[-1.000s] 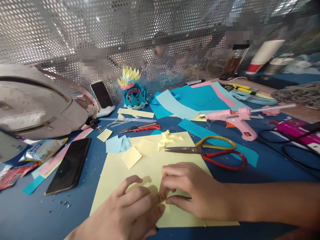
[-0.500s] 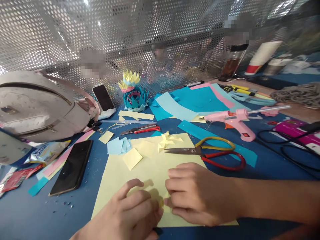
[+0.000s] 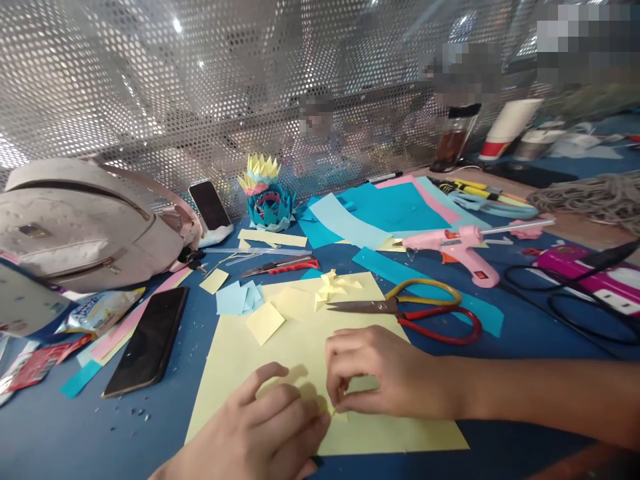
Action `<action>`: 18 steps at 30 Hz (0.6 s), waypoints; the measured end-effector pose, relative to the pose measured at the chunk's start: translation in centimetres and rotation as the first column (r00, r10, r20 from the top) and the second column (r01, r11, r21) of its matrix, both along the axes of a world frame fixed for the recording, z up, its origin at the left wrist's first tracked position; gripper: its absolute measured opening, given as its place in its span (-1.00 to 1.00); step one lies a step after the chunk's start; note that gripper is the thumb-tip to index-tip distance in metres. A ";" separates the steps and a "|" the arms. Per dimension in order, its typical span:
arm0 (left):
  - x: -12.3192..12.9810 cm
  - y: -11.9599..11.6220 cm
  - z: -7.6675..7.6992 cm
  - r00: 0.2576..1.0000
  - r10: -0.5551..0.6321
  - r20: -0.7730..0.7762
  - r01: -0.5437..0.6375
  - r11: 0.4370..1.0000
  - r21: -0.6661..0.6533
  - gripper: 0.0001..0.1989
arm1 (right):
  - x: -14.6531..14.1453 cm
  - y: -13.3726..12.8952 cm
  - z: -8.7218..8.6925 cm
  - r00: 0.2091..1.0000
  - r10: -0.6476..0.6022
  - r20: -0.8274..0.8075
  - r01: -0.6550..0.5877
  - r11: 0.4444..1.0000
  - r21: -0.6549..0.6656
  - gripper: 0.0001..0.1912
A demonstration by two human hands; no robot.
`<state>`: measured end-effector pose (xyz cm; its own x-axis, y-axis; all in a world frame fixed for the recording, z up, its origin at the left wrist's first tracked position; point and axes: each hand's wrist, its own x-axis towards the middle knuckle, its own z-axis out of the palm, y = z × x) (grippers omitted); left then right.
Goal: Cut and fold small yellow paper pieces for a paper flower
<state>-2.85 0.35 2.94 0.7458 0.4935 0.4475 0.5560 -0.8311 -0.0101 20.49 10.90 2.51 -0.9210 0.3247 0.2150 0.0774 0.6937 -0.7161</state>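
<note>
Over the front of a large pale yellow sheet (image 3: 225,373), my left hand (image 3: 275,420) has its fingers curled round a small yellow paper piece (image 3: 334,412), mostly hidden. My right hand (image 3: 373,377) pinches the same piece from the right with thumb and fingertips. Behind my hands lie a yellow square (image 3: 265,323), light blue squares (image 3: 237,298) and a cluster of folded yellow pieces (image 3: 333,285). Scissors (image 3: 363,306) with one yellow and one red handle lie just beyond my right hand, their blades pointing left.
A black phone (image 3: 147,340) and a pale backpack (image 3: 75,220) are on the left. Behind are a red cutter (image 3: 293,265) and a blue and yellow paper model (image 3: 270,200). A pink glue gun (image 3: 460,250) and purple power strip (image 3: 585,273) lie right.
My right hand has turned and its thumb and fingers now form an open loop at the small piece. My left hand has barely moved. The camera view has shifted slightly.
</note>
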 end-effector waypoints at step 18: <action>0.1 0.0 -1.4 0.999 -0.035 0.008 0.035 0.999 -0.004 -0.60 | 0.4 1.4 0.7 0.994 0.071 0.077 -0.064 0.993 -0.096 -0.62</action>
